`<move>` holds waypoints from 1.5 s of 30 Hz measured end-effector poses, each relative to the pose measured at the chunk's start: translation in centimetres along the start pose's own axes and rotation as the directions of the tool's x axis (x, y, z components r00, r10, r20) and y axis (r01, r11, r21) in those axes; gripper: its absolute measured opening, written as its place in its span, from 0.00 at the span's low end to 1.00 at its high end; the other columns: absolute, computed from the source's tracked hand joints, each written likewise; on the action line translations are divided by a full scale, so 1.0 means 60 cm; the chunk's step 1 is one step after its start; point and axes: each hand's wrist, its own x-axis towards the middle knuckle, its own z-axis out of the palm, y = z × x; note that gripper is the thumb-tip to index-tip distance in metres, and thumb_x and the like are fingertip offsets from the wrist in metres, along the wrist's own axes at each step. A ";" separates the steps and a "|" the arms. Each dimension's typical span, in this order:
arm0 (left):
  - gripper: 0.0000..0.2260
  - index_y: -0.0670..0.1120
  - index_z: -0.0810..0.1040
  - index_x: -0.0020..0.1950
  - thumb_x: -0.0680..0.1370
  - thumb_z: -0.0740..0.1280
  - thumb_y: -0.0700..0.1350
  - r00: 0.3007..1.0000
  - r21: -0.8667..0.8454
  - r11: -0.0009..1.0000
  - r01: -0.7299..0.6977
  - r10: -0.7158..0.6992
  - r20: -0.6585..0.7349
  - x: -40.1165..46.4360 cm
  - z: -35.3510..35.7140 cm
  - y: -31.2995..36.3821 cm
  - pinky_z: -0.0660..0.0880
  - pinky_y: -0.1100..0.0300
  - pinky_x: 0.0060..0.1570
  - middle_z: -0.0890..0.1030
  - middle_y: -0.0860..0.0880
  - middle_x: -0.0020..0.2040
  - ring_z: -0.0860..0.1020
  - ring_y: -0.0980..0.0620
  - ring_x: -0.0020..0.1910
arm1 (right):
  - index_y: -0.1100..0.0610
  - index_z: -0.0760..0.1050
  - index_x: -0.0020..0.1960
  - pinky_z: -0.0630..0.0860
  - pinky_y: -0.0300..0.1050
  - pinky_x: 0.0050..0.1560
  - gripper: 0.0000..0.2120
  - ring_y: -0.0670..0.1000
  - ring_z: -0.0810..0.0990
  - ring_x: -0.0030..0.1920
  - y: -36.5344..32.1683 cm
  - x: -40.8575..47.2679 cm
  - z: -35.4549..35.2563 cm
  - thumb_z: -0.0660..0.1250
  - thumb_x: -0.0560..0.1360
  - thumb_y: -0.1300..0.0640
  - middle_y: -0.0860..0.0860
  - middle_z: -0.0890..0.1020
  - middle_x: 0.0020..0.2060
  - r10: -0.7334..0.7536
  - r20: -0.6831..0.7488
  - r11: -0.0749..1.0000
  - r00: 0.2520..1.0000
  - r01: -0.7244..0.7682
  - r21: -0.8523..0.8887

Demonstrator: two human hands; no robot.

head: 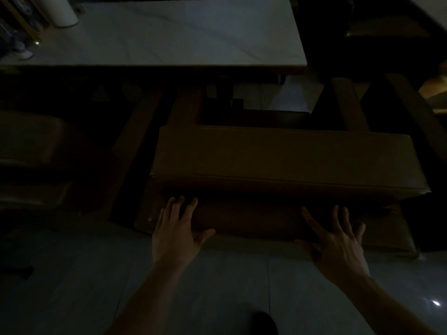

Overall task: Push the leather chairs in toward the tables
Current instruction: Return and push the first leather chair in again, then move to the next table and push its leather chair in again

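A brown leather chair (278, 158) stands in front of me, seen from above and behind, its thick padded backrest filling the middle of the dim view. Its seat reaches toward a white marble-topped table (183, 37) at the top. My left hand (176, 233) lies flat with fingers spread on the back panel near the chair's left corner. My right hand (338, 240) presses flat on the same panel further right, fingers apart. Neither hand grips anything.
Another leather chair (33, 141) sits at the left, close beside this one. More dark seating (387, 27) is at the upper right. A white cylinder (65, 10) stands on the table's far left corner. Glossy grey floor tiles (72, 286) lie under my arms.
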 end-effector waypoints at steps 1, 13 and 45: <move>0.39 0.59 0.59 0.77 0.70 0.58 0.75 1.000 0.005 1.000 -0.005 0.005 -0.010 -0.001 0.000 -0.001 0.64 0.45 0.70 0.61 0.50 0.77 0.52 0.47 0.78 | 0.35 0.47 0.77 0.54 0.78 0.69 0.38 0.68 0.49 0.77 0.001 -0.001 0.002 0.38 0.70 0.24 0.66 0.56 0.76 0.001 0.006 1.000 1.000 -0.001 -0.004; 0.40 0.59 0.58 0.77 0.69 0.56 0.77 0.999 0.056 0.998 0.010 -0.012 0.043 0.014 -0.005 0.002 0.67 0.44 0.68 0.60 0.49 0.77 0.51 0.47 0.78 | 0.35 0.48 0.77 0.53 0.81 0.66 0.37 0.69 0.49 0.77 -0.001 0.014 0.012 0.40 0.71 0.24 0.67 0.57 0.76 0.000 0.009 1.000 1.000 0.000 0.000; 0.35 0.58 0.52 0.79 0.76 0.54 0.71 0.934 -0.012 0.994 -0.112 0.109 0.340 -0.132 -0.191 0.149 0.60 0.48 0.72 0.55 0.52 0.80 0.55 0.47 0.77 | 0.43 0.45 0.79 0.53 0.64 0.76 0.38 0.61 0.47 0.79 0.028 -0.206 -0.174 0.64 0.77 0.42 0.58 0.50 0.79 0.049 0.132 0.984 0.990 -0.070 0.162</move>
